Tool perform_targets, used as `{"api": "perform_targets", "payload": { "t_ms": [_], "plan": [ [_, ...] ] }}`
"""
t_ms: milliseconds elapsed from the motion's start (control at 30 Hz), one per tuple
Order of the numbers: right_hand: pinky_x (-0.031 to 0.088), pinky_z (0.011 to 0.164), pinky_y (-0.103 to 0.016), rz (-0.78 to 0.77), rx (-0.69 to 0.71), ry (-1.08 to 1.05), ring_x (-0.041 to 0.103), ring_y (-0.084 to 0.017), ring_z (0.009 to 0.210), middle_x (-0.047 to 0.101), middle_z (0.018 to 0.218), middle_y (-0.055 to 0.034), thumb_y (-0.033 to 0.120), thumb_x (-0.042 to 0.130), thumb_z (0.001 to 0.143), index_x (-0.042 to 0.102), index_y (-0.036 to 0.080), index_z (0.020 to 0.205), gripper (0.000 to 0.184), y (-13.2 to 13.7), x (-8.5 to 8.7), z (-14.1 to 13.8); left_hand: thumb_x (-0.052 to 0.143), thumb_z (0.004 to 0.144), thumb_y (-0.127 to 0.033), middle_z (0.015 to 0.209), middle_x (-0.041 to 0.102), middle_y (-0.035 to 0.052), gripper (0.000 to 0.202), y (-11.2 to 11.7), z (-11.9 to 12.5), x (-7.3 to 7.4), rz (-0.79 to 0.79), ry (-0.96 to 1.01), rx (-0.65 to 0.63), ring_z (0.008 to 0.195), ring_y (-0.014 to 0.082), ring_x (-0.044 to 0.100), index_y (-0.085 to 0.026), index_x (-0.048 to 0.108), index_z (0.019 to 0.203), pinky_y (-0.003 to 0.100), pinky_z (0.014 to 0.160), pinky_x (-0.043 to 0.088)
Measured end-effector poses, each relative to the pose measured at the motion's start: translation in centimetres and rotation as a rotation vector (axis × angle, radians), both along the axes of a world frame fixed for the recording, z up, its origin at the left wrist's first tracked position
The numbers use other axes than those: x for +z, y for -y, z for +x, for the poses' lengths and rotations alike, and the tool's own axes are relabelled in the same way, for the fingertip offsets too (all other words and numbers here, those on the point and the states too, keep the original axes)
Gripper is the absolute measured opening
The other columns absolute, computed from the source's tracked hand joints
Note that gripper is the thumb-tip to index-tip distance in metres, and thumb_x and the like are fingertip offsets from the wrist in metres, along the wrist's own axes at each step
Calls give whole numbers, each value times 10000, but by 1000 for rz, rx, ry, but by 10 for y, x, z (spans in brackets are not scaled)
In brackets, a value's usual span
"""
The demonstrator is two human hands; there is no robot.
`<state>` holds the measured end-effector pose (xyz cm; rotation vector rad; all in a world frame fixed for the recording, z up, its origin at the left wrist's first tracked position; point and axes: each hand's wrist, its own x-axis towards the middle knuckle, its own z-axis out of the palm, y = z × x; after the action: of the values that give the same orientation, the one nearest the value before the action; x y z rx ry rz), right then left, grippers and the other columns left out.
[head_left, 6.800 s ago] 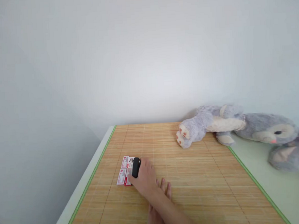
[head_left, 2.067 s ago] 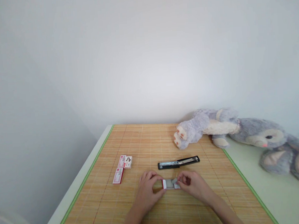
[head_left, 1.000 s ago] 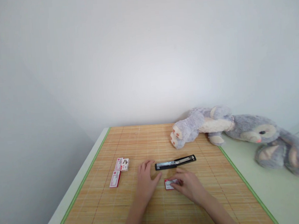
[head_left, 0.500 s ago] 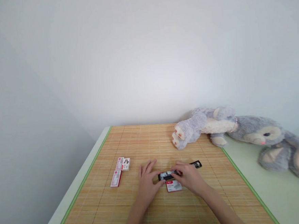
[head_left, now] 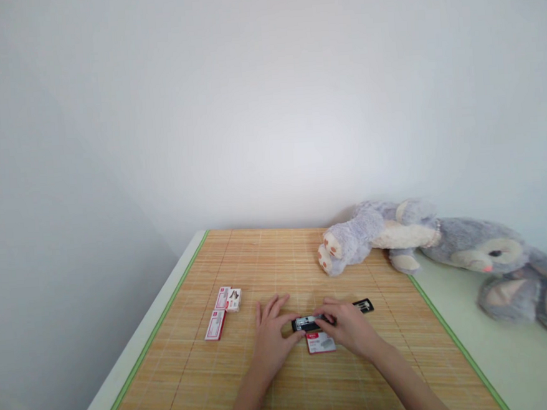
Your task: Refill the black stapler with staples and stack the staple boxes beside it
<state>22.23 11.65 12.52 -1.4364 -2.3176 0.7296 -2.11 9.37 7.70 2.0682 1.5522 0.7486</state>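
Note:
A long black stapler (head_left: 303, 324), swung open with metal showing inside, lies slantwise on the mat. My left hand (head_left: 272, 336) grips its left end between thumb and forefinger, the other fingers spread. Over its middle, my right hand (head_left: 345, 326) is closed in a pinch, the fingertips down at the metal channel. Whatever small piece those fingertips hold is too hidden to name. The stapler's other end (head_left: 365, 305) sticks out beyond my right hand. Just below the stapler lies a small red and white box (head_left: 321, 343), partly covered by my right hand.
Left on the bamboo mat (head_left: 259, 262) are two flat red and white boxes (head_left: 215, 325) and a small white box (head_left: 234, 299) with a dark picture. A grey plush rabbit (head_left: 468, 244) lies along the back right, against the wall.
The view has shifted slightly, so everything sits a little further right. Both hands keep nearly the same places at the stapler, with the right fingertips still at its middle.

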Motion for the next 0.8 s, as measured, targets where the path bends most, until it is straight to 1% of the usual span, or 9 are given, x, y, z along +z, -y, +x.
{"api": "perform_targets", "payload": {
  "t_ms": [167,300,367,500,533,667,733,800],
  "plan": [
    [389,700,-243,4,-6,4,589,-161,765,644,836,-2,324,605,961,772,261,1015,186,0,-1,-2,814,810,-441,1552,532,-2,349,1,0,0,4,3,-1,1493,326,374,-418,756,1153,685,1255,-13],
    [396,712,-247,-5,-1,33,610,-170,798,658,861,-5,313,616,942,765,271,1044,185,1,6,-1,816,808,-440,1540,544,6,341,0,1,1,3,1,2,1487,328,382,-408,762,1143,683,1256,-16],
    [402,720,-254,6,-24,43,617,-176,808,668,873,-6,315,628,927,753,268,1055,185,1,9,2,819,805,-429,1535,550,9,339,0,1,1,2,5,2,1487,330,385,-403,764,1138,685,1256,-15],
    [394,721,-266,-9,-92,107,638,-187,810,703,852,-14,296,624,916,750,254,927,133,5,6,5,826,796,-408,1521,564,10,344,0,1,1,5,22,5,1483,326,394,-398,765,1135,678,1263,26],
    [392,724,-267,-19,-96,126,646,-191,817,713,853,-15,286,623,912,749,256,919,130,7,5,4,828,793,-405,1517,568,9,343,0,1,1,5,26,7,1481,324,398,-397,767,1130,674,1264,40],
    [402,750,-269,-37,-82,132,669,-206,863,738,888,-20,275,627,897,748,272,1012,167,15,3,-4,827,794,-409,1507,578,10,337,0,2,1,11,32,5,1478,316,406,-392,767,1124,655,1268,76],
    [413,771,-269,-48,-57,105,675,-207,884,749,916,-21,273,619,901,751,290,1091,232,17,7,0,821,800,-415,1505,579,8,328,-1,2,0,12,27,4,1479,310,405,-392,766,1122,649,1268,88],
    [419,774,-269,-59,-40,87,679,-205,884,760,940,-18,274,604,913,745,312,1163,290,17,13,9,813,807,-421,1503,580,11,316,-1,2,0,13,26,-1,1477,309,405,-387,767,1118,646,1266,106]
  ]
}}
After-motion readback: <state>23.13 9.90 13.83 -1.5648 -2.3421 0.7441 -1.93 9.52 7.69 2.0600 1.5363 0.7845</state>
